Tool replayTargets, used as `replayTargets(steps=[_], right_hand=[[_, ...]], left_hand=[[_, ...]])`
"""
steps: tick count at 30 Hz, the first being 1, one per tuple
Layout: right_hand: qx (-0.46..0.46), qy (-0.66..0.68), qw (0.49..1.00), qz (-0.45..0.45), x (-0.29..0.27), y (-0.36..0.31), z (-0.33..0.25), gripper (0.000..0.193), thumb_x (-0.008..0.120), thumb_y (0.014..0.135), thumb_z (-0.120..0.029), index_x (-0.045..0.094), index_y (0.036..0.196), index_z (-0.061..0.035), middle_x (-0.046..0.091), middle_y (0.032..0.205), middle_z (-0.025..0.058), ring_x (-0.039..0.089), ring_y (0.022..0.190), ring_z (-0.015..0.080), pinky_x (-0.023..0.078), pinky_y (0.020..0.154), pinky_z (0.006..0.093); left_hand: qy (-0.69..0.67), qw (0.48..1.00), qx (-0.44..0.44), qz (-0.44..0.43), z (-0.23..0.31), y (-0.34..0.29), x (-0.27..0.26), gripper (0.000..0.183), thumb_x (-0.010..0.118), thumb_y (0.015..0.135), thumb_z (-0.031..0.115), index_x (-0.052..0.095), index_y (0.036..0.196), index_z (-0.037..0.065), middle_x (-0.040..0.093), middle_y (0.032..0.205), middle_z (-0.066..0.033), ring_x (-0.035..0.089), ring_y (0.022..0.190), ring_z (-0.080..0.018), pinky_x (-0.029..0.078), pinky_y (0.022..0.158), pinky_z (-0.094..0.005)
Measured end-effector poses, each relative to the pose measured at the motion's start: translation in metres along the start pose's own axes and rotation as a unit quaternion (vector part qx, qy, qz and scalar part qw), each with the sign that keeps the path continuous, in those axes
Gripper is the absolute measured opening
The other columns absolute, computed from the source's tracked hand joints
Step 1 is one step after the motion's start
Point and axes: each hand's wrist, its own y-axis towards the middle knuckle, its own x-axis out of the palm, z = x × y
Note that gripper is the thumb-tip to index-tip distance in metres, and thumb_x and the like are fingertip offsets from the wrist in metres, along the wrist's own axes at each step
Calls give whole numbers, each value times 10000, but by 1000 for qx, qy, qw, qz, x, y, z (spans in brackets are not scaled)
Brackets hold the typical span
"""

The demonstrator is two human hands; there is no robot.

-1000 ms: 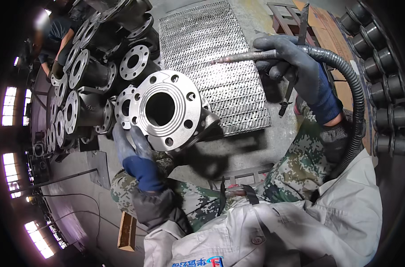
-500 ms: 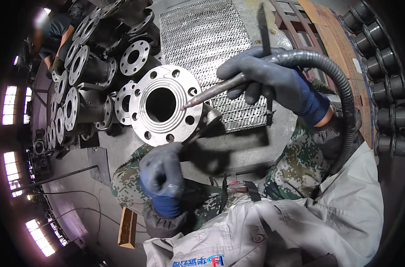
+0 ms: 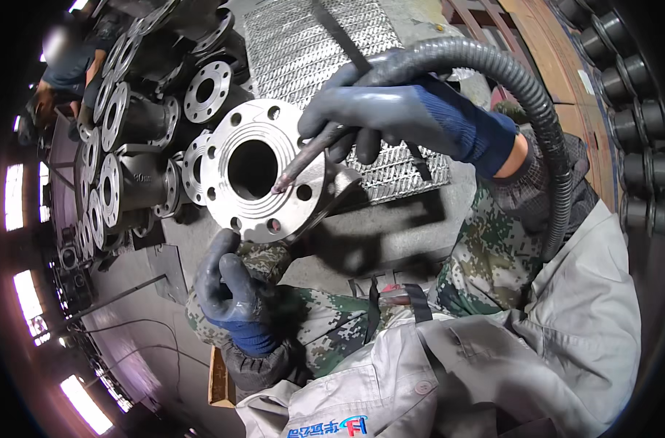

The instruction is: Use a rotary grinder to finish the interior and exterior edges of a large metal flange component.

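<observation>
My right hand (image 3: 380, 117), in a grey-coated blue glove, is closed around the slim metal handpiece of a flexible-shaft grinder (image 3: 303, 164). Its reddish tip sits at the inner edge of the flange face, beside the bore. A ribbed black hose (image 3: 544, 109) runs from it back past my right forearm. Below is a flanged metal casting (image 3: 226, 197), its round face with bolt holes tilted up towards me. My left hand (image 3: 234, 281) is at its lower rim, index fingertip by a bolt hole, thumb apart. Past the right hand runs a dark flat bar (image 3: 339, 36); whether it is held, I cannot tell.
Stacked flanged castings (image 3: 139, 179) crowd the left, with another person (image 3: 73, 73) behind them. A textured metal sheet (image 3: 281, 51) lies beyond the casting. Dark cylindrical parts (image 3: 628, 84) line the right beside brown board (image 3: 566, 87). A small wooden block (image 3: 219, 379) is lower left.
The grinder tip has shifted left and slightly down around the bore edge, with my right hand moving left. My left hand has moved left along the lower rim. The dark bar has tilted.
</observation>
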Motion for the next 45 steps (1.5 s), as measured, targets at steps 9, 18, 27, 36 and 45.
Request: replayTargets(steps=[9, 18, 27, 36, 45], right_hand=[[-143, -27, 984, 102, -35, -19, 20, 438, 359, 1042, -325, 629, 1232, -37, 711, 920, 103, 633, 697, 41, 502, 616, 149], [-291, -129, 911, 262, -55, -33, 86, 440, 299, 1063, -297, 582, 1285, -44, 696, 965, 52, 575, 724, 26, 388, 594, 152], [-216, -72, 934, 276, -64, -44, 92, 394, 343, 1004, -150, 551, 1331, -81, 697, 1015, 30, 597, 730, 3, 378, 586, 121], [-160, 25, 936, 312, -63, -53, 106, 432, 387, 1033, -342, 599, 1280, -58, 714, 940, 20, 544, 685, -8, 311, 536, 132], [-255, 130, 937, 200, -26, -63, 107, 393, 470, 1033, -251, 546, 1324, 3, 700, 1087, 95, 617, 786, 40, 435, 626, 142]], left_hand=[[368, 805, 403, -232, -37, 65, 27, 848, 760, 719, 453, 483, 1378, -3, 567, 1307, -228, 530, 1219, -429, 349, 1072, -553], [486, 803, 335, -86, -51, 54, 91, 864, 692, 814, 425, 348, 1437, -66, 627, 838, -200, 617, 759, -383, 461, 847, -508], [359, 885, 284, -87, -13, 17, 149, 739, 642, 835, 458, 475, 1401, 12, 436, 1362, -379, 445, 1271, -511, 338, 1091, -551], [401, 811, 388, -175, -70, 31, 21, 694, 719, 785, 263, 488, 1387, 6, 572, 1318, -214, 583, 1180, -363, 468, 1015, -463], [-213, 952, 168, -144, -100, -21, 24, 285, 522, 960, 147, 544, 701, 30, 700, 783, -124, 660, 639, -223, 540, 655, -322]])
